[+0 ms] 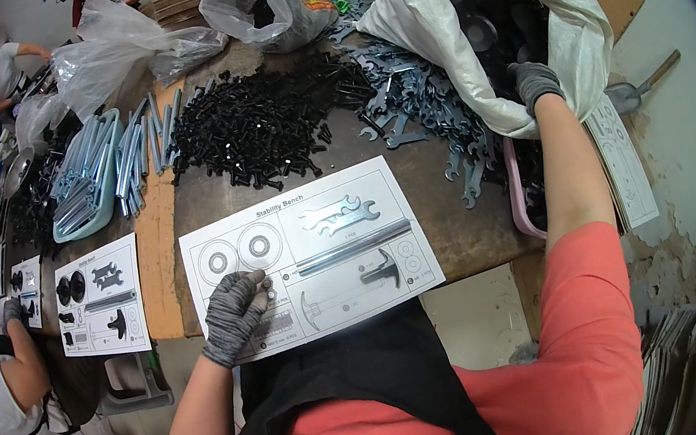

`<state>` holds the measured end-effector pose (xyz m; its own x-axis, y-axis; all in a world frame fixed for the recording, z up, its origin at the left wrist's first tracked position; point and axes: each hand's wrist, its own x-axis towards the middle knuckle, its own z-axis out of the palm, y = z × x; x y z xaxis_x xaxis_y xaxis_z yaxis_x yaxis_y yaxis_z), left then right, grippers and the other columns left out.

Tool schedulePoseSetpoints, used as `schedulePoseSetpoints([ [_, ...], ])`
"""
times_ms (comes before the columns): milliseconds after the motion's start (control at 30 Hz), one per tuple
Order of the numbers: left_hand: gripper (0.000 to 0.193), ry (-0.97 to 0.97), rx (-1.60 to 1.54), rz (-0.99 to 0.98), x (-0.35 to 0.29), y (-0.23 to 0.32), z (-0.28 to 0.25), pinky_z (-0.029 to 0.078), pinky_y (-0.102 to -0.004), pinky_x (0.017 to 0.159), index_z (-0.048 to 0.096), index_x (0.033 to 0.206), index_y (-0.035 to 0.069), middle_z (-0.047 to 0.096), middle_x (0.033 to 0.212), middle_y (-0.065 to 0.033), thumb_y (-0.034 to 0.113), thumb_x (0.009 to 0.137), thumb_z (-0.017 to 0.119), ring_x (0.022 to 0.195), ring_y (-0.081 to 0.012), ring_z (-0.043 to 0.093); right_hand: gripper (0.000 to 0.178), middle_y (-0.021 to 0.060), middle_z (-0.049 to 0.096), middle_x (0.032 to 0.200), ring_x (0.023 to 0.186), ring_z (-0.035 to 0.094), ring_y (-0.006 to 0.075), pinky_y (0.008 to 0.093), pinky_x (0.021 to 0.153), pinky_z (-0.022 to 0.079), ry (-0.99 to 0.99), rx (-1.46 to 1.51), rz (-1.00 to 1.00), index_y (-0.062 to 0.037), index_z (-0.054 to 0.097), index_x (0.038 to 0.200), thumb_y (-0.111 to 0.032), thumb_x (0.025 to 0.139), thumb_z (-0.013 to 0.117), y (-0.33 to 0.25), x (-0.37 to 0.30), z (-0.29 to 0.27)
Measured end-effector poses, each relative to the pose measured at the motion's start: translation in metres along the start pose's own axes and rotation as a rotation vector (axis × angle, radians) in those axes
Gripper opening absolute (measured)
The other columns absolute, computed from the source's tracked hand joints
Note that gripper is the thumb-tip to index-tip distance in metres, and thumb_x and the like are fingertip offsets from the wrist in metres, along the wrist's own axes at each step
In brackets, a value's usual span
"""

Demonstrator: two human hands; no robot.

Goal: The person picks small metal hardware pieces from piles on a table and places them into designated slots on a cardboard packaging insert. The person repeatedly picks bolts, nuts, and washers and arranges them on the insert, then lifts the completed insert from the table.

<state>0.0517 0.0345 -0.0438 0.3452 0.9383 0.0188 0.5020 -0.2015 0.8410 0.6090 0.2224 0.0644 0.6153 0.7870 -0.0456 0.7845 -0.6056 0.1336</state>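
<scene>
A printed parts sheet (319,266) lies at the front edge of the table before me. On it are silver wrenches (340,213), a metal tube (354,247) and a black T-shaped piece (380,268). My left hand (237,316), in a grey glove, rests on the sheet's left side with its fingers bent together. Small round metal bits (269,287) show at its fingertips; what it holds is unclear. My gloved right hand (535,82) reaches into a white woven sack (572,3), by round black parts (477,30). Its fingertips are lost in the dark.
Heaps of black bolts (251,129) and wrenches (419,87) cover the table's middle. A pale green tray (111,166) of metal tubes stands left, a pink bin (522,193) right. Another parts sheet (99,297) lies left, near a co-worker (11,381).
</scene>
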Motion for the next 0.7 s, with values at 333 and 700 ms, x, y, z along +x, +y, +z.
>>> schedulePoseSetpoints([
  [333,0.028,-0.005,0.061,0.023,0.000,0.000,-0.001,0.046,-0.0276,0.079,0.057,0.107,-0.004,0.055,0.095,-0.0117,0.003,0.080,0.057,0.089,-0.0203,0.057,0.036,0.0153,0.061,0.107,0.099,0.058,0.0311,0.0374,0.089,0.043,-0.105,0.006,-0.547,-0.0103,0.060,0.111,-0.024,0.078,0.058,0.014,-0.021,-0.010],
  [700,0.025,-0.023,0.041,0.048,-0.001,0.001,-0.002,0.046,-0.0275,0.080,0.058,0.106,-0.005,0.055,0.097,-0.0115,0.003,0.081,0.056,0.091,-0.0193,0.057,0.040,0.0155,0.057,0.115,0.106,0.054,0.0295,0.0366,0.091,0.042,0.148,0.227,-0.367,-0.0085,0.057,0.115,-0.027,0.080,0.061,0.006,-0.040,-0.011],
])
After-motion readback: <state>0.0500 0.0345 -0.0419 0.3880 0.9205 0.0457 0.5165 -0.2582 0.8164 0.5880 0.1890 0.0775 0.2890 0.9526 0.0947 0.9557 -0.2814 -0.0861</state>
